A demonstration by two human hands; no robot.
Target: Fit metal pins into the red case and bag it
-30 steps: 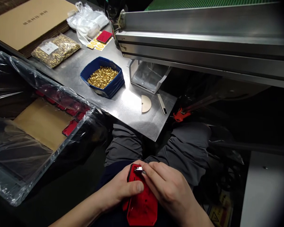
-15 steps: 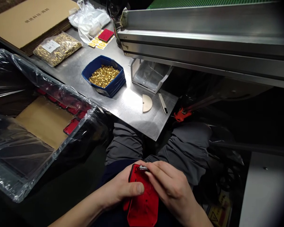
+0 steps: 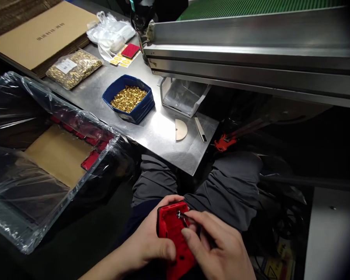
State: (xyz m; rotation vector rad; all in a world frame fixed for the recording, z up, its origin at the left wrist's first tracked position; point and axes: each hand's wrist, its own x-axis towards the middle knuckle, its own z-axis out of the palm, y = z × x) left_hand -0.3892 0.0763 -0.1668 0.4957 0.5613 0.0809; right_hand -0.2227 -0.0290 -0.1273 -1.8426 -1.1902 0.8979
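1. the left hand (image 3: 151, 245) clasps a red plastic part (image 3: 172, 233) low over the lap, thumb across its face, its grip closed around the left edge;
2. the right hand (image 3: 218, 252) pinches a small metal piece (image 3: 179, 214) against the part's upper end, grip narrow;
3. on the steel surface (image 3: 160, 132) beyond the knees stand a blue tub of brass pieces (image 3: 128, 99), a bagged batch (image 3: 72, 68) and a clear bin (image 3: 183, 96);
4. a plastic-lined carton (image 3: 46, 155) sits at left.

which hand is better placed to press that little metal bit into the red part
Right. The right hand already pinches the metal piece against the red part, while the left hand grips and steadies it.
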